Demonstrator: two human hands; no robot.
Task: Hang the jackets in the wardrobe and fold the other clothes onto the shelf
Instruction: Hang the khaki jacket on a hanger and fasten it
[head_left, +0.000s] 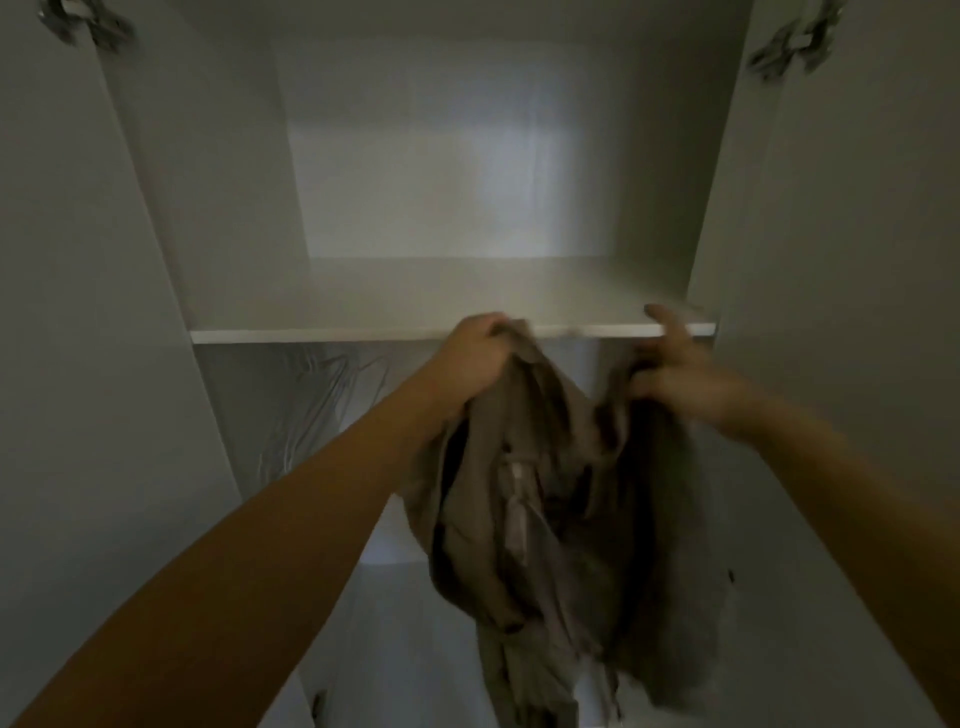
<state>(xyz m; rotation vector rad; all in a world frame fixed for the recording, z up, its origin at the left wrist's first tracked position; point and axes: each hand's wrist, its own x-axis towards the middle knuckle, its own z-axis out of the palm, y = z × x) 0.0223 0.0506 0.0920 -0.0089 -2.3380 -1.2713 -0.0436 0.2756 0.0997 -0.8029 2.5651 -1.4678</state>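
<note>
A crumpled tan garment (540, 499) hangs in front of the open white wardrobe, just below the front edge of its shelf (322, 335). My left hand (475, 356) grips the garment's top left part, right at the shelf edge. My right hand (675, 371) holds the top right part, with one finger sticking out over the shelf edge; it is blurred. The cloth sags between my hands and trails down toward the bottom of the view. The shelf surface is bare.
Both wardrobe doors stand open, left (62, 312) and right (857, 312), with metal hinges (795, 47) near the top. Under the shelf at the left hangs grey fabric (311, 405). The wardrobe's lower compartment shows pale behind the garment.
</note>
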